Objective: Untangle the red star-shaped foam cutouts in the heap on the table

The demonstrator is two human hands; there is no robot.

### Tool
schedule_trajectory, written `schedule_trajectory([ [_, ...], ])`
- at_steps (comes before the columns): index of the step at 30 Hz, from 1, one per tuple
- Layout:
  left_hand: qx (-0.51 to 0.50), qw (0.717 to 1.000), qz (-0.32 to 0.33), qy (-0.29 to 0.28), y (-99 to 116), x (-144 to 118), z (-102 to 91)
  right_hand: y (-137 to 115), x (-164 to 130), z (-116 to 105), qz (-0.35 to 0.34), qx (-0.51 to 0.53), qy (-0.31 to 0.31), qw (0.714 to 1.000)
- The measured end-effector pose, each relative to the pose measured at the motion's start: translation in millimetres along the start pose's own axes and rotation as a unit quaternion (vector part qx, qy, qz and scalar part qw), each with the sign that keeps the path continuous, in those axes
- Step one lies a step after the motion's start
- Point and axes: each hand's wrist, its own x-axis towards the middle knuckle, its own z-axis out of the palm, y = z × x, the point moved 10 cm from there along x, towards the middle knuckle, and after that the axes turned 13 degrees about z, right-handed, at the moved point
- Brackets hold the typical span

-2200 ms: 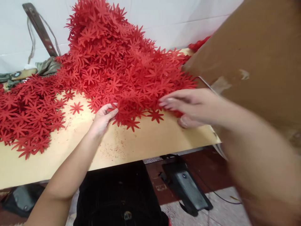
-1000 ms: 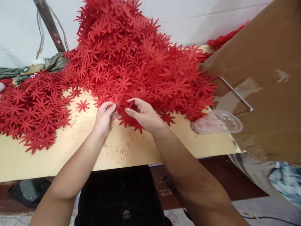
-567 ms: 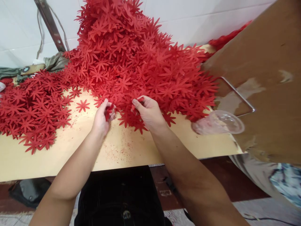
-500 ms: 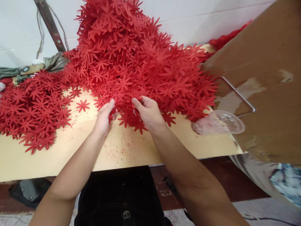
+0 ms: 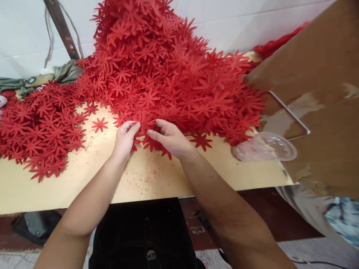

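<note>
On pale wooden tabletop by white tiled wall, left hand and right hand, each grip pinching red cutout flowers.

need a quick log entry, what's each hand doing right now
Left hand: closed, pinching a red flower cutout at the pile's edge.
Right hand: closed, pinching the same red flower cutout.
</note>
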Motion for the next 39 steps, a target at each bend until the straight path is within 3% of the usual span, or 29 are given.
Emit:
schedule_trajectory([
  [7,0.01,0.998,0.025,0.065,8.9,9.6,-19.1,12.2,3.9,-39.9,0.001,0.054,0.131,0.99],
  [12,0.11,0.992,0.063,0.026,11.8,14.9,-17.0,8.1,1.2,-43.4,-0.002,0.013,0.174,0.985],
  [16,0.164,0.978,0.127,-0.016,25.8,9.1,-4.1,6.7,-1.9,-47.8,0.001,0.003,0.21,0.978],
  [21,0.165,0.977,0.084,-0.104,10.5,1.3,17.1,0.8,-3.6,-37.7,-0.026,-0.042,0.195,0.98],
  [28,0.066,0.996,0.066,-0.012,4.5,11.2,-4.2,13.5,2.7,-8.1,0.021,0.039,0.04,0.998],
  [34,0.112,0.99,0.082,0.024,14.0,17.9,-16.8,18.3,4.1,-36.1,0.006,0.034,0.119,0.992],
  [39,0.181,0.97,0.161,-0.009,36.7,6.4,-2.5,20.7,2.9,-47.1,0.001,0.03,0.174,0.984],
])
